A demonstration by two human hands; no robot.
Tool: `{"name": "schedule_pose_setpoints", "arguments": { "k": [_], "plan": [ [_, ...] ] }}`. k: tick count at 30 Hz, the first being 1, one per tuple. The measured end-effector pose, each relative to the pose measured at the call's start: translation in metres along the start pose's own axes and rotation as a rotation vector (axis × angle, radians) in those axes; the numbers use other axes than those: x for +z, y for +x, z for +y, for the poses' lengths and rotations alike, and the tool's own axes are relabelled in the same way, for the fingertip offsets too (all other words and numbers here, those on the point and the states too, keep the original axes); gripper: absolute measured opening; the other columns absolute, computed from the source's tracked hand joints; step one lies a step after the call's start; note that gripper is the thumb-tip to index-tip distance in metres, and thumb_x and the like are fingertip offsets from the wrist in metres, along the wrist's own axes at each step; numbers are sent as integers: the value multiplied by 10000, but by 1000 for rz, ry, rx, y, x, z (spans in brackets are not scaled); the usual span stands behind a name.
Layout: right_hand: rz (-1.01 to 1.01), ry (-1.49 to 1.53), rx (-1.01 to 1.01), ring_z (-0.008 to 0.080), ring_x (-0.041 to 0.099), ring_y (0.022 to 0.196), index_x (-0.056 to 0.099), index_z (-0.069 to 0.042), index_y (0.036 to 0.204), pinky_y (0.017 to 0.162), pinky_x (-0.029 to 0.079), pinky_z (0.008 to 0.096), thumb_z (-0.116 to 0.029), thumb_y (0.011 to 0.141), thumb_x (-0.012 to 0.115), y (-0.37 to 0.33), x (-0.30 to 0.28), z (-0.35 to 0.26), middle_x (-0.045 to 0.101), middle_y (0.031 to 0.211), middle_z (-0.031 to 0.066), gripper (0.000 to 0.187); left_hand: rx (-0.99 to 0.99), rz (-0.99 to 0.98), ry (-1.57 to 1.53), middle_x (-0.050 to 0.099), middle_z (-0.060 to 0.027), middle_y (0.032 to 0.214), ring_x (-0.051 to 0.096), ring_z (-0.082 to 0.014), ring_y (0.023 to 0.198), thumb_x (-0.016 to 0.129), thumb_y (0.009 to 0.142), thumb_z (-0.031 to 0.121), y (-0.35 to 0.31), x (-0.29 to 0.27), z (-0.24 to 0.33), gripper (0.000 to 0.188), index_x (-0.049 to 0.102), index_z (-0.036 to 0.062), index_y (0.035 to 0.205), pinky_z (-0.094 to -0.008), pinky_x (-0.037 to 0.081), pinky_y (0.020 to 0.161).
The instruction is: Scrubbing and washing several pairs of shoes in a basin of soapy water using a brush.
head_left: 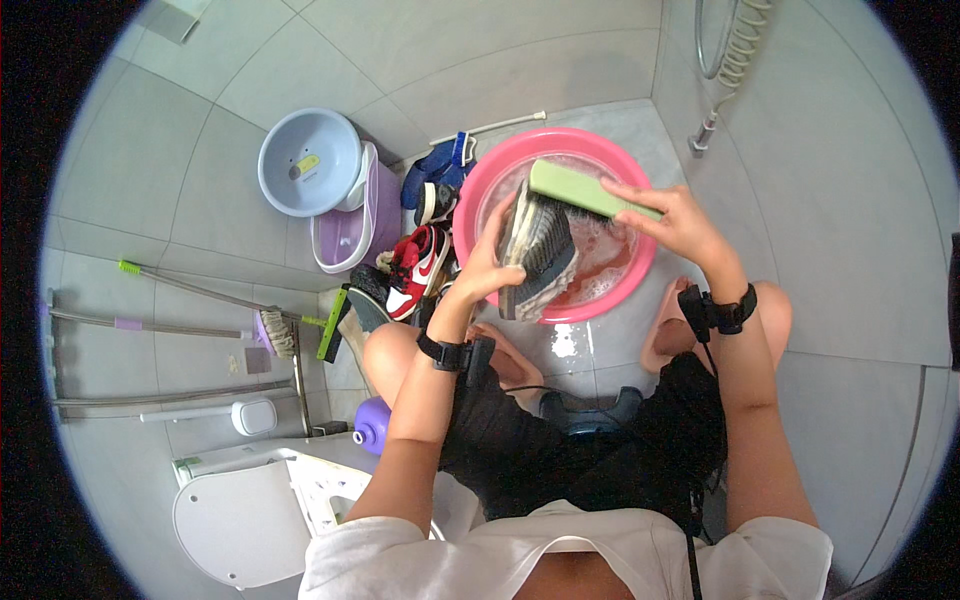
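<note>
My left hand (487, 262) is closed round a dark grey-blue shoe (545, 240) with a striped, pale-edged side, tilted over a pink basin (560, 138). Fingers of my right hand (672, 222) grip the handle end of a light green scrubbing brush (572, 186). Its dark bristles face down against the upper end of the shoe; the exact contact is partly hidden. Soapy, foamy water (628, 258) fills the basin below, with a reddish patch showing through it.
Left of the basin lie a red, white and black sneaker (412, 268), other shoes and blue sandals (428, 172). A blue washbasin (310, 162) rests by a purple bucket (375, 215). Mops and a toilet stand farther left. A shower hose (740, 50) hangs at right.
</note>
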State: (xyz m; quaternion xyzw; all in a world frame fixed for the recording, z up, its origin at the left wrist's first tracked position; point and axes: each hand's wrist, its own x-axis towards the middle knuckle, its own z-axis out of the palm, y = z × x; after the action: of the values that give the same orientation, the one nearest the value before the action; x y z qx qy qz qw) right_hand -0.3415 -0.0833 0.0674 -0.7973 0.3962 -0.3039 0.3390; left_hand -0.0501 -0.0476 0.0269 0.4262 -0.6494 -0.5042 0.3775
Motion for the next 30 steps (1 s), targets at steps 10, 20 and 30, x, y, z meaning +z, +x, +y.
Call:
{"name": "schedule_pose_setpoints", "arguments": {
  "k": [10,20,30],
  "plan": [
    [72,-114,-84,172,570,595,551,-155,1201,630,460,273,-183,802,622,-1,-1,-3,631,800,153,406,-6,11,-104,291,-158,1378,245,-265,1308,717,494,322,1,3,-9,1074,194,25,1383,-336,164,1073],
    [37,-127,-174,187,553,577,557,-177,1195,614,452,273,-210,796,633,-1,6,-2,628,858,162,407,-11,33,-60,303,-160,1366,254,-261,1302,725,483,343,2,2,-9,1086,201,19,1379,-334,170,1069],
    [110,-324,-12,247,633,668,555,-213,1195,616,479,305,-226,824,592,4,16,9,634,884,152,372,-35,3,-31,316,-155,1357,268,-260,1293,660,485,191,4,6,0,1013,208,27,1376,-322,171,1071]
  ]
}}
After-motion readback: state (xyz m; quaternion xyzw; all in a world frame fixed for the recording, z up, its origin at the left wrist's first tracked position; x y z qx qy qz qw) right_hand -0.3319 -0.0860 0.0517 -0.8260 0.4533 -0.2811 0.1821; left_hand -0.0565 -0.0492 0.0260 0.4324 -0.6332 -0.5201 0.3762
